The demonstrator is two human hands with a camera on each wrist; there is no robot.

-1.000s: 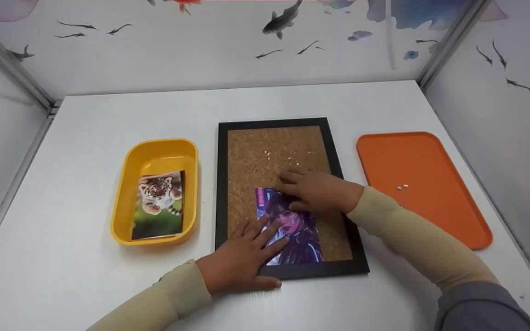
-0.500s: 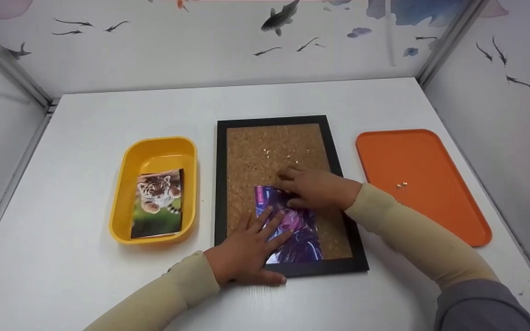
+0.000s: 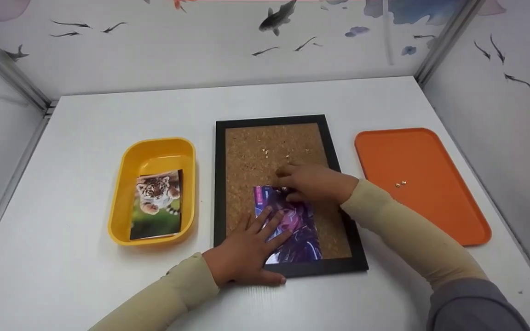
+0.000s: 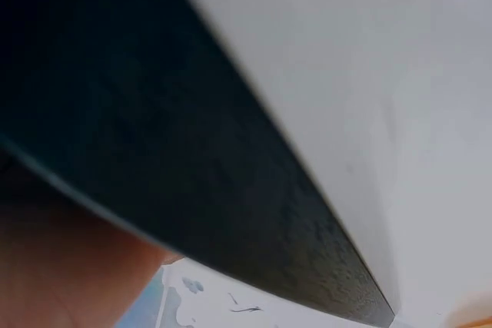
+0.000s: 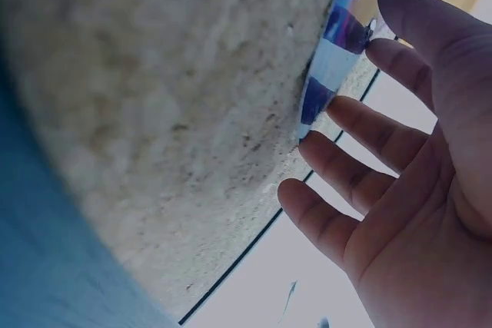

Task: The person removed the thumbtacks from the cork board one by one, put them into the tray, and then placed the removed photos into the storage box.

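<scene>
A black-framed corkboard (image 3: 251,165) lies flat on the table, with a glossy purple picture (image 3: 299,246) on its lower part. My left hand (image 3: 249,253) is spread over the picture's lower left side, its thumb past the frame's near edge. At the picture's top edge is my right hand (image 3: 313,181), fingers bent gently and fingertips on the print. In the right wrist view, a tiny shiny piece (image 5: 371,27) shows on the picture (image 5: 346,32) beside the index fingertip; whether it is a tack I cannot tell. The left wrist view shows mostly the dark frame (image 4: 192,136).
On the left, a yellow tub (image 3: 115,207) holds a tiger-cub picture (image 3: 157,204) lying on top of others. An orange tray (image 3: 421,156) on the right carries two small gold pieces (image 3: 400,184). Printed wall panels (image 3: 200,50) enclose the white table (image 3: 48,207).
My left hand has slid slightly rightward and farther up over the picture, then stayed there. My right hand has stayed at the top edge with only small movements.
</scene>
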